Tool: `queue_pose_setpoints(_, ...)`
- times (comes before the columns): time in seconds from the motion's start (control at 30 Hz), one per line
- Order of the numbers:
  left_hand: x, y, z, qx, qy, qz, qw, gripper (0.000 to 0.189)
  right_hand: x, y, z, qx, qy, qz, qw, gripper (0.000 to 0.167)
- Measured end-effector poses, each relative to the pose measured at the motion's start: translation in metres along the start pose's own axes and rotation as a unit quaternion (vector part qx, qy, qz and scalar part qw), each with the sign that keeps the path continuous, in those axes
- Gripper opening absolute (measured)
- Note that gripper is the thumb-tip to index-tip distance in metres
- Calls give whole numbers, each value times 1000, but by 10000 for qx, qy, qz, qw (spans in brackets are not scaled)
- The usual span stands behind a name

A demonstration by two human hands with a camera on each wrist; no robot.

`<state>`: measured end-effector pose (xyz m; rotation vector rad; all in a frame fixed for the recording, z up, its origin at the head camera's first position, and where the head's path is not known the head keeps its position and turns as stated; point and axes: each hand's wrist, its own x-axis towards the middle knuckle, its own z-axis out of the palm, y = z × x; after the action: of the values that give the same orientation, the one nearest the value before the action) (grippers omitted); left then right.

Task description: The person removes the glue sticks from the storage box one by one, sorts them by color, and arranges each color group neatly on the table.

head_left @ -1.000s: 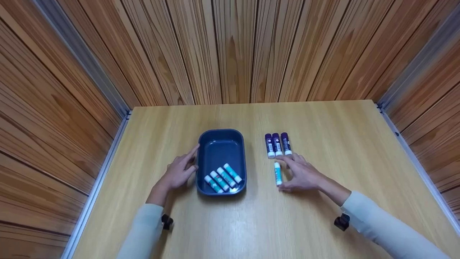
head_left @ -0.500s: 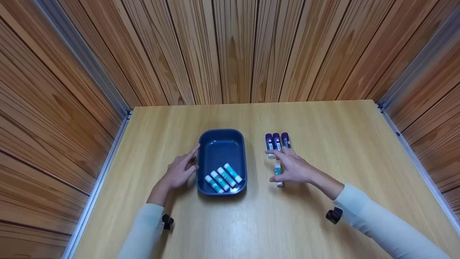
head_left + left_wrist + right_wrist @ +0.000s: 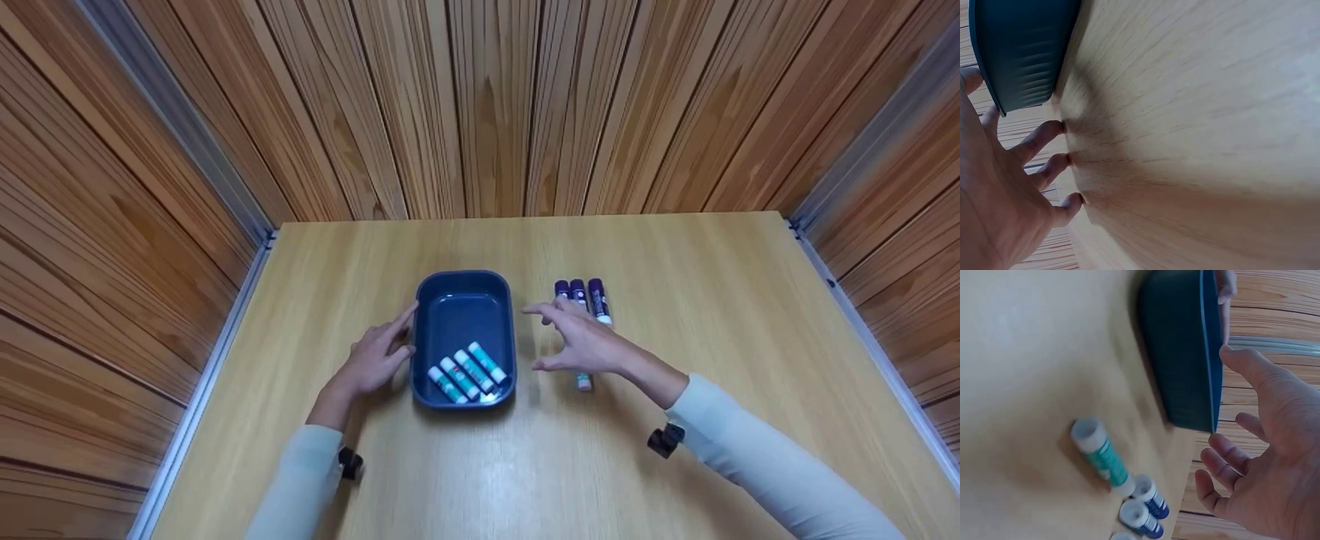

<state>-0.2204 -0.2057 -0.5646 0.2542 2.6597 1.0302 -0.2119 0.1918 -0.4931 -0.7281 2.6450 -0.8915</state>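
My left hand [image 3: 369, 360] rests at the left side of a dark blue tray [image 3: 461, 319]. In the left wrist view its thumb and index finger touch the rim, while the other fingertips reach down to the table. My right hand [image 3: 589, 341] hangs in the air just right of the tray, thumb and fingers spread, holding nothing. Below it lies a teal glue stick [image 3: 1105, 460] with white ends, mostly hidden by the hand in the head view. Behind that hand are three purple glue sticks [image 3: 599, 300], two partly covered. Several teal glue sticks [image 3: 473, 370] lie slanted side by side at the tray's near end.
The light wooden table [image 3: 465, 480] is enclosed by wood-panelled walls [image 3: 480, 112] at the back and both sides. Metal rails [image 3: 202, 405] run along the table's side edges. A small black camera [image 3: 665, 440] sits at each wrist.
My right hand has left the lone teal glue stick and moved left toward the tray, fingers still spread. The teal stick stays on the table. My left hand has stayed put.
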Motion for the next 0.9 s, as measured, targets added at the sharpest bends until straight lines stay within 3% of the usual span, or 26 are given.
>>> queue_pose_setpoints(0.47, 1, 0, 1, 60, 40, 7, 10000, 78, 24, -40, 13, 444, -418, -191, 9980, 83)
queue_pose_setpoints(0.73, 2, 0, 2, 32, 79, -2, 10000, 78, 36, -63, 23, 339, -683, -630, 9951, 82)
queue_pose_setpoints(0.9, 1, -2, 2, 44, 95, 43, 9999, 78, 47, -67, 26, 278, -1073, -774, 9908, 82)
